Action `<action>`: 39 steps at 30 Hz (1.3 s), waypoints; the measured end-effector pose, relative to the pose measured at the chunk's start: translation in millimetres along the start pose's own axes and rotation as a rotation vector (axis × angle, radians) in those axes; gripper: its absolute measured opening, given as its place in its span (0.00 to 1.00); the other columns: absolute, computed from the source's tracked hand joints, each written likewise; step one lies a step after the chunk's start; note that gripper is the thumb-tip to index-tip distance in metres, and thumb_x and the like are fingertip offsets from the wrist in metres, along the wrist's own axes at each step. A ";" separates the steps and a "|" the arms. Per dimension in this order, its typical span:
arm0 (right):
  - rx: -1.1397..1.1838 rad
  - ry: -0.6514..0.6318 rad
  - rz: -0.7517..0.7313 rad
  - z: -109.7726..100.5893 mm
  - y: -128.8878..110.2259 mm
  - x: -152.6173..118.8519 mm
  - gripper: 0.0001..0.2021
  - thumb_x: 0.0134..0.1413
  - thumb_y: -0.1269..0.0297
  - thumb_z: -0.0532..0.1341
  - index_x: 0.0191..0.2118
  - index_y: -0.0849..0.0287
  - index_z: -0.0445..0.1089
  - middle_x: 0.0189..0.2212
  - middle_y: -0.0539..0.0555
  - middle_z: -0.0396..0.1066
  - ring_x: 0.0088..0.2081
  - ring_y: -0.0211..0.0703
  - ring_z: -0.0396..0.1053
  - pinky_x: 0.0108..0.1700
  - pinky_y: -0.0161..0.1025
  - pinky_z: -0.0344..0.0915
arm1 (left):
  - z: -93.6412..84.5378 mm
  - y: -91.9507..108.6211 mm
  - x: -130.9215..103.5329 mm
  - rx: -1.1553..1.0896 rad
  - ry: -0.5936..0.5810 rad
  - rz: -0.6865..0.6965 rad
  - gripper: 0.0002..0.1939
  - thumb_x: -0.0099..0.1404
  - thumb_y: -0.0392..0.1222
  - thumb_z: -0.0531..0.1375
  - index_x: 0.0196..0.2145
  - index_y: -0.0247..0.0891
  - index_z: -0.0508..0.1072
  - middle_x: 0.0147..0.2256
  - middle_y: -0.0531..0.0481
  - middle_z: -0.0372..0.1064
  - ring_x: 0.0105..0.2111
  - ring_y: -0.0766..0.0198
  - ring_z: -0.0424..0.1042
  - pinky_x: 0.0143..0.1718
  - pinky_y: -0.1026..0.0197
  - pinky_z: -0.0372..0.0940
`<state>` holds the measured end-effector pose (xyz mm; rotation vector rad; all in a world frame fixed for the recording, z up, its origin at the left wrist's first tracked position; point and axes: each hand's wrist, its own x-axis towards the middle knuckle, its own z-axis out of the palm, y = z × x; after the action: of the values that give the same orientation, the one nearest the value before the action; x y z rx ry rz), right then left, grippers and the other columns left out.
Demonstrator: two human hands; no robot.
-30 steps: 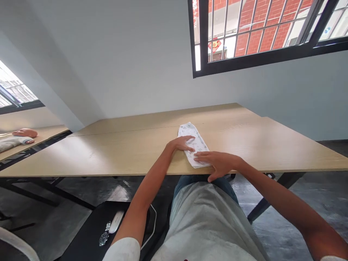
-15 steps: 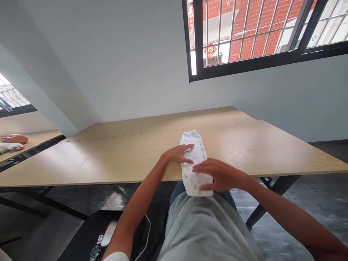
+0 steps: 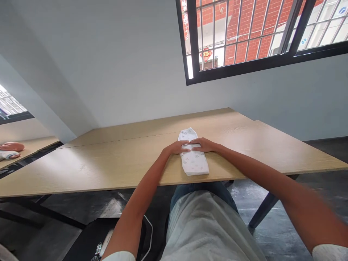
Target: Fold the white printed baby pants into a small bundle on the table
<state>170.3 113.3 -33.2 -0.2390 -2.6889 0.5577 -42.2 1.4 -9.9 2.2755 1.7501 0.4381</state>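
Head view: left hand and right hand, both loosely spread, are touching white diaper, no longer overhanging bench.

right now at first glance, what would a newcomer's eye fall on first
Probably the white printed item on the wooden table, with the left hand and right hand on it. Next, the barred window at upper right, showing red brick outside.
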 end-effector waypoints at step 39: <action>-0.051 0.170 0.114 -15.0 25.2 -8.9 0.13 0.58 0.57 0.59 0.39 0.60 0.78 0.35 0.55 0.77 0.35 0.46 0.71 0.41 0.39 0.62 | 3.1 -23.3 -5.6 -0.123 0.299 -0.026 0.20 0.60 0.53 0.57 0.40 0.36 0.80 0.38 0.48 0.77 0.35 0.59 0.70 0.40 0.59 0.64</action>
<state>186.5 139.2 -33.9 -0.4361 -2.5376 0.4799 -63.2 1.9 -21.8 2.1884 1.8247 0.8951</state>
